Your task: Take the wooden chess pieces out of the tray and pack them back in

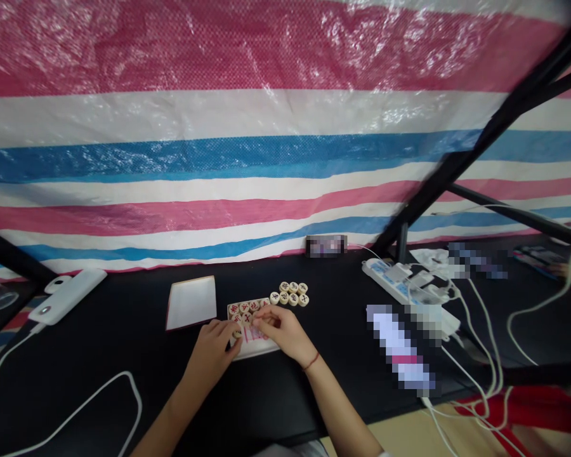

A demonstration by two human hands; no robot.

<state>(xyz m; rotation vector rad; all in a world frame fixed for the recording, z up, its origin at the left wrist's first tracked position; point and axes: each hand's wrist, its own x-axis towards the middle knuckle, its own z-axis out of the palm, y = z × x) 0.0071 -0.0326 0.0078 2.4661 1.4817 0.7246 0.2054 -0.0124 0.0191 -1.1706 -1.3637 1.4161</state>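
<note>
1. Two bare hands reach in from the table's (pixel 99 374) near edge and meet around the middle of it. The left hand (pixel 209 355) has its fingers pressed together at the left side of a white board (pixel 261 349) with red markings, its fingertips (pixel 231 327) touching or just beside xiangqi pieces (pixel 247 311); whether they pinch one is hidden.
2. The right hand (pixel 285 333), with a red thread (pixel 311 362) around its wrist, has its thumb and fingers drawn together over the same pieces. Any piece between them is hidden.
3. Those pieces lie close together on the board's far half, and the board's near part shows red marks.
4. Just beyond the board's far right corner sits a tight cluster (pixel 291 294) of similar pieces directly on the table.
5. Left of the board lies a white card (pixel 191 303) with a reddish edge. A white power bank (pixel 66 295) lies near the table's left edge, its cable (pixel 76 406) looping along the near left.
6. Toward the right edge, a power strip (pixel 400 285) carries plugs and white cables (pixel 485 336), beside blurred objects (pixel 402 346).
7. At the far right corner, another person's hand (pixel 568 276) shows. Black frame bars (pixel 480 146) cross a striped tarp (pixel 266 158) along the far edge.
</note>
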